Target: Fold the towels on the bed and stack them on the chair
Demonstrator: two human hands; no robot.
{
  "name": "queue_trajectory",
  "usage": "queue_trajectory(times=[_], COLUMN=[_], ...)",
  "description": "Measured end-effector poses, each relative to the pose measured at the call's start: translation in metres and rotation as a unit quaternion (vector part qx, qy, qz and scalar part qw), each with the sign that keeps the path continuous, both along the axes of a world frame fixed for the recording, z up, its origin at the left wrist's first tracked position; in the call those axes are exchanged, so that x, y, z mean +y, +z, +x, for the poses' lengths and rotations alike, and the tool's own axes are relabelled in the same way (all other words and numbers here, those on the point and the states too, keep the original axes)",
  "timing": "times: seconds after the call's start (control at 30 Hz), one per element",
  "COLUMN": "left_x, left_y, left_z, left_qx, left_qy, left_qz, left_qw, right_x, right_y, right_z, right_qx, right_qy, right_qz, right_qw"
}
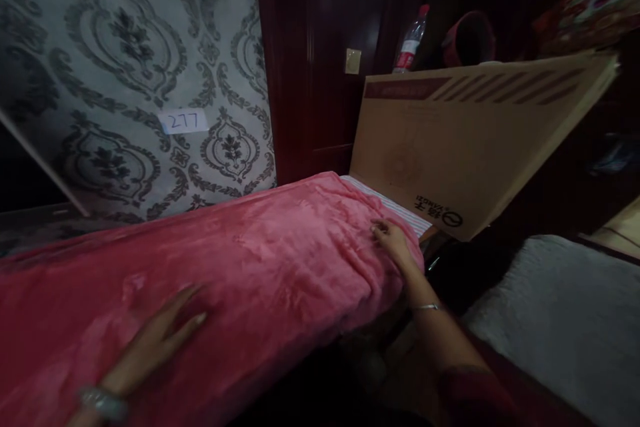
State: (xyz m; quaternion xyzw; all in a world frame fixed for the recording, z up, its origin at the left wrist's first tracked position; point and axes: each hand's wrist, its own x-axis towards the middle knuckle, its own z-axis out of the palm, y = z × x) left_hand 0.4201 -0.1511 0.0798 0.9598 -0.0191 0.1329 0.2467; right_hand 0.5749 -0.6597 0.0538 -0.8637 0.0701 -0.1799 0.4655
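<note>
Left hand (160, 330), nearest the lens, wrist bangled: fingers spread and released, flat on pink blanket (240, 260) covering the bed. Right hand (395, 243): fingers curled on the blanket's far corner, beside striped sheet (385, 203). Cardboard box (465, 140) behind; water bottle (411, 40) above

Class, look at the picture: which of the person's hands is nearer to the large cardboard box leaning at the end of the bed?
Right. The right hand rests on the pink blanket at its far end, just below the cardboard box. The left hand lies flat on the blanket, far from the box.
</note>
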Motion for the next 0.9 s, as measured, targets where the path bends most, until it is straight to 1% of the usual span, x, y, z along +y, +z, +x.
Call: queue_trajectory(times=[0.07, 0.13, 0.23, 0.33, 0.43, 0.53, 0.6, 0.7, 0.8, 0.9], left_x=[-0.005, -0.009, -0.015, -0.022, -0.025, -0.019, -0.011, -0.001, 0.007, 0.013], left_y=[0.000, -0.004, -0.017, -0.034, -0.051, -0.062, -0.068, -0.078, -0.091, -0.104], left_z=[0.032, 0.064, 0.107, 0.133, 0.142, 0.143, 0.142, 0.143, 0.143, 0.142], left_qx=[0.051, 0.080, 0.109, 0.116, 0.109, 0.105, 0.100, 0.094, 0.055, 0.033], left_qy=[-0.039, -0.038, -0.007, 0.056, 0.086, 0.083, 0.075, 0.065, 0.073, 0.087], left_qz=[0.002, 0.041, 0.118, 0.187, 0.231, 0.243, 0.235, 0.209, 0.187, 0.183], left_qw=[0.998, 0.995, 0.987, 0.974, 0.963, 0.961, 0.964, 0.971, 0.978, 0.979], right_x=[-0.002, -0.005, -0.010, -0.013, -0.014, -0.012, -0.011, -0.008, -0.001, 0.009], right_y=[0.003, 0.006, 0.009, 0.008, 0.002, 0.000, 0.002, 0.008, 0.010, 0.007], right_z=[0.031, 0.061, 0.100, 0.131, 0.157, 0.182, 0.201, 0.234, 0.266, 0.293], right_qx=[-0.003, -0.003, 0.004, 0.018, 0.039, 0.057, 0.066, 0.093, 0.137, 0.169], right_qy=[-0.049, -0.090, -0.132, -0.168, -0.200, -0.208, -0.193, -0.155, -0.120, -0.106], right_qz=[-0.011, -0.027, -0.048, -0.060, -0.073, -0.099, -0.122, -0.153, -0.174, -0.191], right_qw=[0.999, 0.996, 0.990, 0.984, 0.976, 0.972, 0.971, 0.972, 0.968, 0.961])
